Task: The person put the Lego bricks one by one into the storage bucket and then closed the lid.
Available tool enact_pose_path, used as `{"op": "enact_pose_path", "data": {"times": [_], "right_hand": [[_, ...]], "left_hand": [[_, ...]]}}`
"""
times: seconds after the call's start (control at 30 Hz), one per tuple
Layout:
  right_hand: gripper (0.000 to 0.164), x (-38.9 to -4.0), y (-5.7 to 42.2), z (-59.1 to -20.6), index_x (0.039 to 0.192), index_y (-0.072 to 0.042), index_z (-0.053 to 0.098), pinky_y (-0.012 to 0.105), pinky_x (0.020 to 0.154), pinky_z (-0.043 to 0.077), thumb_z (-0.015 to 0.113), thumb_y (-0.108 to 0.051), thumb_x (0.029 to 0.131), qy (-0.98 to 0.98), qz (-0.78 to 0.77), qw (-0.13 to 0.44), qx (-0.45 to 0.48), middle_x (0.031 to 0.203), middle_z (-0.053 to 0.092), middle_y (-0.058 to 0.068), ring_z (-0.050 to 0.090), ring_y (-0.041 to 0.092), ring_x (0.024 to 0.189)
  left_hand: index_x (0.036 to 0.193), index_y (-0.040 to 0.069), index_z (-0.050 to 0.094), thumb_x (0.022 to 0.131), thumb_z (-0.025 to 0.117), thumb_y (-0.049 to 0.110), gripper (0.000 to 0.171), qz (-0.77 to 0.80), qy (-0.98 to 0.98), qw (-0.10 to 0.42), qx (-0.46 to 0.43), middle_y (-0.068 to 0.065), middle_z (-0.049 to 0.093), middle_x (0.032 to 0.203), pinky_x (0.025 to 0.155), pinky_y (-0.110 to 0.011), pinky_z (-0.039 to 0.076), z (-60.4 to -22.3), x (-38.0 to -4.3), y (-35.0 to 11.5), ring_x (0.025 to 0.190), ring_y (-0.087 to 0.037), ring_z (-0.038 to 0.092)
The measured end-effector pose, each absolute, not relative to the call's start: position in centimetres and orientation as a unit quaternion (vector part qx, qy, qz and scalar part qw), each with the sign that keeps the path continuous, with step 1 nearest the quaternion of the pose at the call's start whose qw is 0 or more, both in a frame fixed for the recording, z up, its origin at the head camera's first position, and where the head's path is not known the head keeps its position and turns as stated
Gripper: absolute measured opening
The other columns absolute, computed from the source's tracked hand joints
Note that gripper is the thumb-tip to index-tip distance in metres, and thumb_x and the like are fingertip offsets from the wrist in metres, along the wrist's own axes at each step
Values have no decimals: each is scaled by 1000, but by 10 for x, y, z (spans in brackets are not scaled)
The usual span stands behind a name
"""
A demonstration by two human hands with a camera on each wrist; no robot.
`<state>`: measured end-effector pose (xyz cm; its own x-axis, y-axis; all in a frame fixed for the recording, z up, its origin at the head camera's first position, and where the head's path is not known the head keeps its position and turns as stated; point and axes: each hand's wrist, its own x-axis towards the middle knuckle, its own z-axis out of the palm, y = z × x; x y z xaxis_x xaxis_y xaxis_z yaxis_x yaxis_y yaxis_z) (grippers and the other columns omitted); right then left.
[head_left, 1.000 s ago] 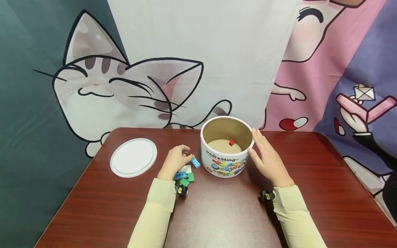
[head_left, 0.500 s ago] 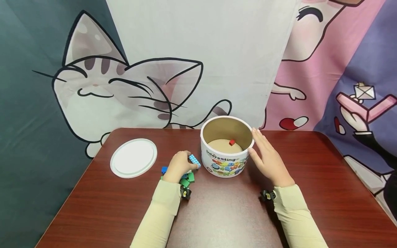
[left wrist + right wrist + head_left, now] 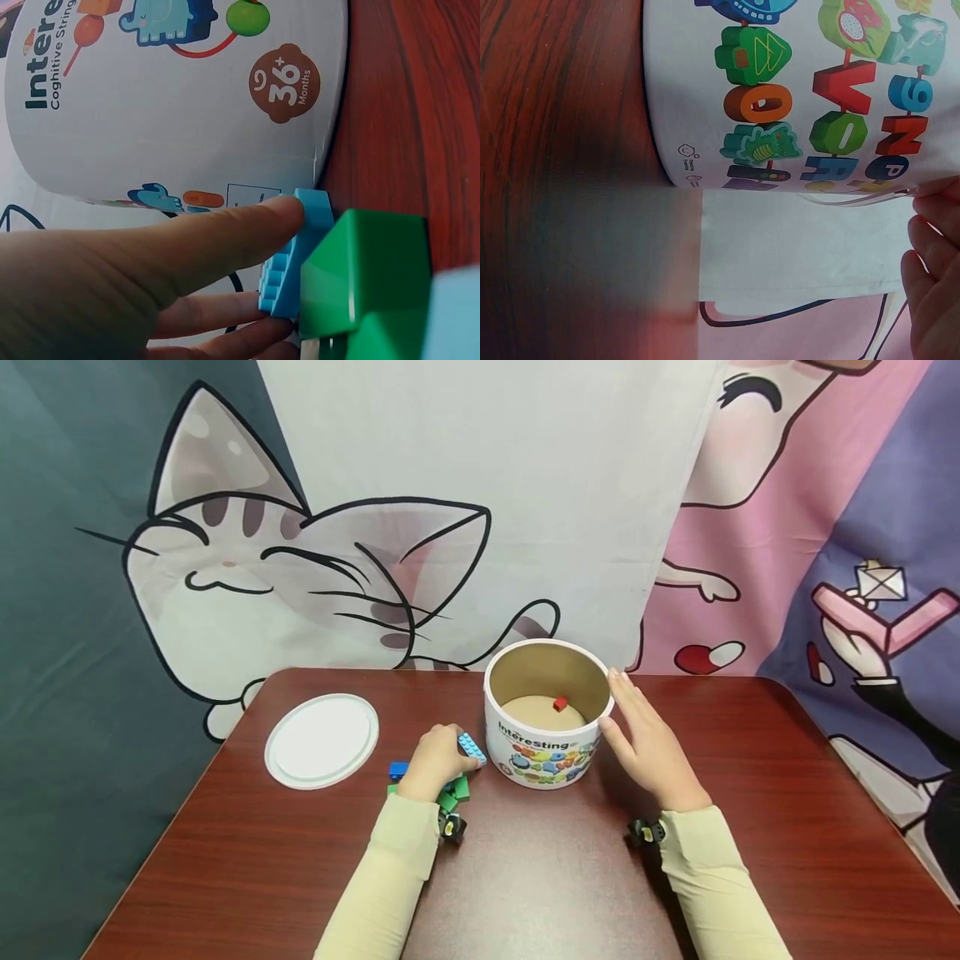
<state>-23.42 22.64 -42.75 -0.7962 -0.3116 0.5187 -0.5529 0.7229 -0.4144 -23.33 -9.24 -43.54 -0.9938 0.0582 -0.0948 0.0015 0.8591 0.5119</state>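
Observation:
Between thumb and fingers my left hand [image 3: 435,763] pinches a light blue toy brick [image 3: 472,749], just left of a white round bucket [image 3: 542,758]. In the left wrist view the studded brick [image 3: 311,217] stands on its side by the bucket wall. Green bricks [image 3: 458,789] and a blue brick [image 3: 398,770] lie under and beside this hand, partly hidden. With fingers straight, my right hand [image 3: 651,752] rests against the bucket's right rim. Inside the bucket, a small red brick [image 3: 560,703] lies on the bottom.
A white round lid [image 3: 322,741] lies flat on the brown table [image 3: 540,877], left of the bricks. Behind the table hangs a cloth [image 3: 525,485] with cartoon prints. Each wrist carries a small black camera [image 3: 452,828].
My left hand has come down and slightly right onto the light blue brick and now pinches it, its angle slightly turned. The right hand and bucket have stayed in place.

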Motion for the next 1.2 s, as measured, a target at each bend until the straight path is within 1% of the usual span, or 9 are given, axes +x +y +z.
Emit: {"op": "enact_pose_path", "data": {"times": [0.17,0.37,0.47,0.6,0.73,0.87,1.03,1.2], "right_hand": [[66,-234,226,-428,158,-6,34,32,124,16,59,-32,102,-903,285,212,240,163,32,13,28,32,151],[67,-235,227,-427,158,-8,33,32,124,16,59,-33,102,-904,286,210,239,163,32,12,28,32,151],[67,-235,227,-427,158,-7,33,32,124,16,59,-33,102,-904,286,210,238,163,32,12,28,32,151],[66,-235,227,-428,157,-6,34,33,124,17,59,-32,103,-902,290,211,241,162,32,14,28,33,150],[66,-235,227,-428,158,-6,34,34,124,18,59,-31,103,-901,290,213,243,162,32,14,29,34,150],[66,-235,227,-428,158,-7,34,34,124,17,59,-32,103,-902,288,212,241,163,32,13,29,33,150],[66,-234,226,-427,158,-7,33,31,124,16,58,-33,103,-902,290,210,241,163,32,13,29,34,150],[66,-234,226,-427,158,-7,34,31,123,16,58,-33,103,-902,289,213,240,163,32,13,30,36,149]], "left_hand": [[124,-5,65,79,88,27,60,270,962,42,22,-23,64,116,96,-48,52,-434,-233,-95,105,-36,61],[130,-3,63,81,86,27,62,318,948,13,24,-23,62,124,100,-50,50,-427,-234,-101,114,-37,60],[132,-1,61,81,86,26,63,346,938,-13,33,-22,62,126,102,-50,48,-422,-233,-103,117,-37,58],[132,1,62,80,88,25,64,364,929,-49,52,-19,63,122,101,-48,49,-415,-233,-106,115,-35,59],[134,2,61,79,89,24,65,386,918,-73,60,-17,64,121,100,-48,49,-409,-232,-109,114,-33,60],[135,3,61,80,88,23,65,414,902,-101,67,-18,63,125,101,-49,48,-401,-229,-109,116,-33,60],[136,4,61,81,87,25,65,431,890,-137,62,-19,62,125,100,-49,49,-391,-225,-112,116,-33,60],[138,6,60,81,87,25,66,449,879,-153,59,-18,60,129,101,-48,50,-383,-221,-115,118,-33,61]]}}
